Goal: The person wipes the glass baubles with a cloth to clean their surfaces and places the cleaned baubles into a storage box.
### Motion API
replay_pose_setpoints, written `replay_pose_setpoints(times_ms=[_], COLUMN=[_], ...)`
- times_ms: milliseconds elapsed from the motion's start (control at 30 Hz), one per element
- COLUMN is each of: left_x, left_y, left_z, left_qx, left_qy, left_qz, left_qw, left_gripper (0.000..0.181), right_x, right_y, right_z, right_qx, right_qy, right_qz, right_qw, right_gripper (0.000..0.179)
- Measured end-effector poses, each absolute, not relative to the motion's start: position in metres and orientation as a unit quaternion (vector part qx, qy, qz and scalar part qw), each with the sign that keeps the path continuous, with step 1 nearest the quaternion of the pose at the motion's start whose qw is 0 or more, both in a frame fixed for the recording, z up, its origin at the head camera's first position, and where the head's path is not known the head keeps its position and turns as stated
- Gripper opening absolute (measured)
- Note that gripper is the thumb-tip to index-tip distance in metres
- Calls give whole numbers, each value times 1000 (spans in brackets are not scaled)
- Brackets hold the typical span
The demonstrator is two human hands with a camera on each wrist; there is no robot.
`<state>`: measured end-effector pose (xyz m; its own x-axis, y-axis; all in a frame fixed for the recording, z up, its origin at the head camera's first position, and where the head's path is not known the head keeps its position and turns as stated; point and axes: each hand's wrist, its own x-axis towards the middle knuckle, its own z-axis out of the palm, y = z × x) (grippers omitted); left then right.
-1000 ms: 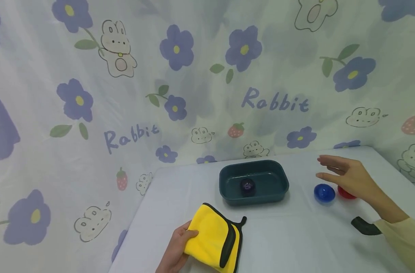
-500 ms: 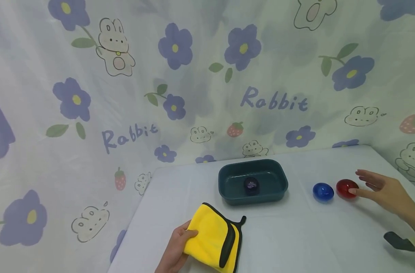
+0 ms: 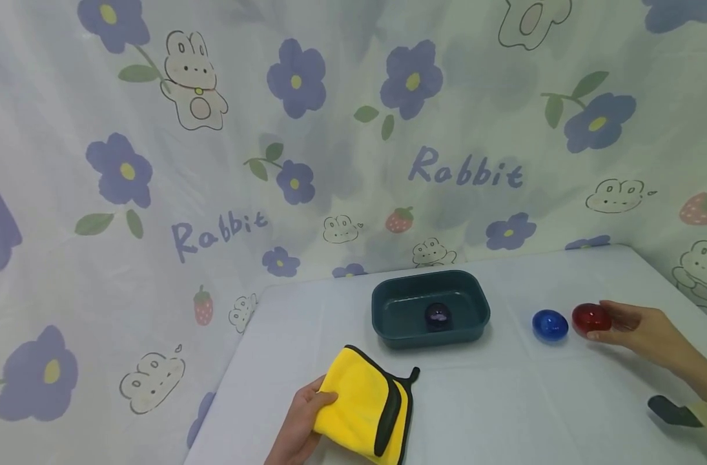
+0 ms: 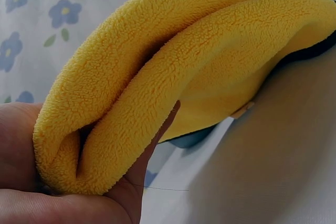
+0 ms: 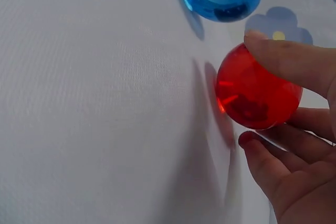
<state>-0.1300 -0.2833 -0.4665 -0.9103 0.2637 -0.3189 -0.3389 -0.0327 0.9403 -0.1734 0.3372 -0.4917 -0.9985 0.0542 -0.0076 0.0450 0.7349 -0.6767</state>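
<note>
Right hand (image 3: 652,332), fingers clasping a translucent red ball (image 3: 589,320) — likely slippery, so I'd press evenly; left hand (image 3: 299,416) gripping a yellow towel (image 3: 356,403).

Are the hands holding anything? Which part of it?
The left hand grips the yellow cloth by its folded end. The right hand holds the red ball by its sides.

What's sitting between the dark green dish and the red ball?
The blue ball, closer to the red ball than to the dish, as the head view shows.
</note>
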Motion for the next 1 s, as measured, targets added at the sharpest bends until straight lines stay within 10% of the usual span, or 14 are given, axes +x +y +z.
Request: replay_pose_setpoints(times_ms=[1000], left_x=[-131], left_y=[-281], left_z=[-447], left_qx=[-14], left_qy=[686], left_qz=[699], left_qw=[202], left_gripper=[69], right_x=[-169], right_y=[336], right_z=[-482], right_qx=[-98], right_qy=[-917], right_qz=[388], right_qw=[-5], right_gripper=[102])
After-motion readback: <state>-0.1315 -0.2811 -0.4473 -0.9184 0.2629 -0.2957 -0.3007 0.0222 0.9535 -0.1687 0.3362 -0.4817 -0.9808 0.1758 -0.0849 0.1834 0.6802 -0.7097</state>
